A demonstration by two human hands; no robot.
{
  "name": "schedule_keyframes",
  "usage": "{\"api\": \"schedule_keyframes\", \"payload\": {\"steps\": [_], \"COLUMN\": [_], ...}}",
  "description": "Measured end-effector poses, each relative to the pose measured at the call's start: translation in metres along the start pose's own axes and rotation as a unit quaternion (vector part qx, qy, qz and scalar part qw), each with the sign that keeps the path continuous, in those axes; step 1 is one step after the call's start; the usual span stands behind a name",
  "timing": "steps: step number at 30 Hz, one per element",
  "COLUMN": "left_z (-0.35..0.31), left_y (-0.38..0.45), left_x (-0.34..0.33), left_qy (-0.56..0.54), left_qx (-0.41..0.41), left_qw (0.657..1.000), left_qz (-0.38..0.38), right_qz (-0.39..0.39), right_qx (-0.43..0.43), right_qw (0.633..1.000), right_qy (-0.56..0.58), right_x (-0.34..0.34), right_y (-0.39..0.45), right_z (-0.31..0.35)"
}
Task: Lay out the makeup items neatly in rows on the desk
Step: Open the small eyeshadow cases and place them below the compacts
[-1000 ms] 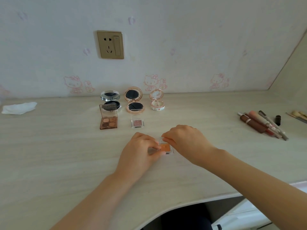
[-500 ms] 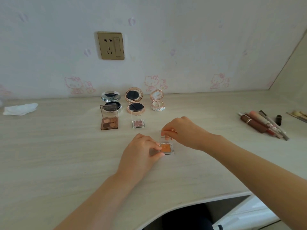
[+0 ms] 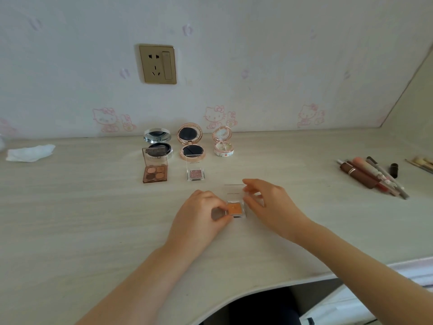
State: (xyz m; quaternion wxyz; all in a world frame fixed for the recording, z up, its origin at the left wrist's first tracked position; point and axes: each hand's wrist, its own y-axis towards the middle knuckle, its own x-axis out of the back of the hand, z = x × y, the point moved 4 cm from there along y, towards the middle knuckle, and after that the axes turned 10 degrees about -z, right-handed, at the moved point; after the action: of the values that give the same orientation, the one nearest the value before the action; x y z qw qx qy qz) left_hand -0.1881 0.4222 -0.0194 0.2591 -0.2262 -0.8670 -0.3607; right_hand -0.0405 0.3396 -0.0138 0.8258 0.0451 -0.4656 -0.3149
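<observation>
The desk (image 3: pixel 82 219) carries two partly built rows at its far centre. In the far row, by the wall, three round compacts stand open: a silver compact (image 3: pixel 158 144), a rose-gold compact (image 3: pixel 192 144) and a small pink compact (image 3: pixel 223 144). The nearer row holds a four-pan palette (image 3: pixel 155 170) and, to its right, a clear single pink shadow (image 3: pixel 196 173), both with lids raised. A cluster of pencils and tubes (image 3: pixel 372 175) lies unsorted at far right; a crumpled tissue (image 3: pixel 29 153) sits at far left.

The orange shadow (image 3: pixel 235 208) rests on the desk, nearer than the second row and right of the pink one. The left hand (image 3: pixel 199 216) pinches its left edge between thumb and curled fingers, steadying the base. The right hand (image 3: pixel 271 205) sits just right of it, fingertips pinching the upright clear lid at its right edge.

Judgement: the open slot lies far and slightly left of the item, under the small pink compact. Both hands are on it; a short push away, hinge edge kept toward the wall, should align it.
</observation>
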Motion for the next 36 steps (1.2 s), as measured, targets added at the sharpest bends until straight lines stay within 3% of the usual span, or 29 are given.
{"api": "schedule_keyframes", "payload": {"steps": [15, 27, 36], "left_z": [0.0, 0.01, 0.028], "left_y": [-0.001, 0.042, 0.069], "left_x": [-0.005, -0.032, -0.037], "left_qy": [0.013, 0.149, 0.195], "left_qx": [-0.019, -0.089, -0.088], "left_qw": [1.0, 0.985, 0.977], "left_qz": [0.0, 0.007, -0.014], "right_qz": [-0.036, -0.025, -0.013], "right_qx": [0.047, 0.039, 0.03], "right_qw": [0.994, 0.994, 0.994], "right_qy": [-0.095, -0.095, -0.106], "right_x": [-0.011, -0.016, -0.026], "right_y": [-0.035, 0.015, 0.053], "right_z": [-0.002, -0.018, -0.024]}}
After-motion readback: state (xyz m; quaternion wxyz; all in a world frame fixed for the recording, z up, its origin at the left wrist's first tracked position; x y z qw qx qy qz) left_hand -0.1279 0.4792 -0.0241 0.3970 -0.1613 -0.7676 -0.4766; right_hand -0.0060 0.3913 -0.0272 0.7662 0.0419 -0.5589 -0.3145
